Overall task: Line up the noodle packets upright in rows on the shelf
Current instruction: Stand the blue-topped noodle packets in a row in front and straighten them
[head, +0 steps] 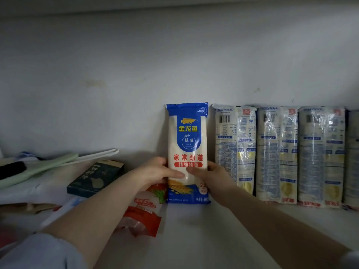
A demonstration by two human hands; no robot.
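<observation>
A blue-and-white noodle packet [187,140] stands upright on the white shelf [194,239], against the back wall. My left hand [155,173] grips its left side and my right hand [209,177] grips its right side, thumbs across the front. To its right stands a row of several pale noodle packets [275,152], upright and side by side, backs facing me. A red-and-white packet [143,214] lies flat on the shelf under my left forearm, partly hidden.
A dark box [95,177] lies flat at left. Behind it lie pale green and white flat utensils [48,164] and a black object [11,169] on a white sheet. The shelf's back wall [136,65] rises bare above everything.
</observation>
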